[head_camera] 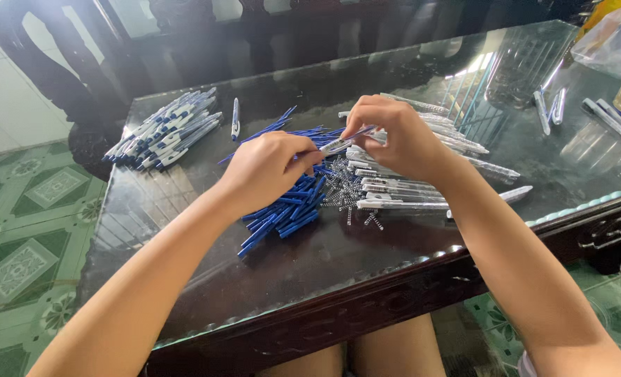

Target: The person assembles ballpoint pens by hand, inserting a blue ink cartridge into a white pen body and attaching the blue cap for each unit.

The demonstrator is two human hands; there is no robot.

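Much of the white-and-blue pen barrel (338, 144) is covered by the left hand (265, 167) and right hand (401, 139). Part of the heap of blue refills (282, 209) is hidden beneath the left hand. The clear plastic bag (614, 38), possibly holding parts, is cut off by the right edge.

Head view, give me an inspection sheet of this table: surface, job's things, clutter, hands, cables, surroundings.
Surface: dark glass-topped table, reflective, on a carved wooden frame.
Job's things: one pen held between both hands; blue refills heaped under the left hand; small springs beside them; clear barrels under the right hand; finished pens piled at far left.
Clutter: single pen lying apart; loose pens and a plastic bag at far right.
Hands: left hand and right hand both pinch the pen.
Cables: nothing seen.
Surroundings: patterned green floor tiles, dark wooden chairs behind.
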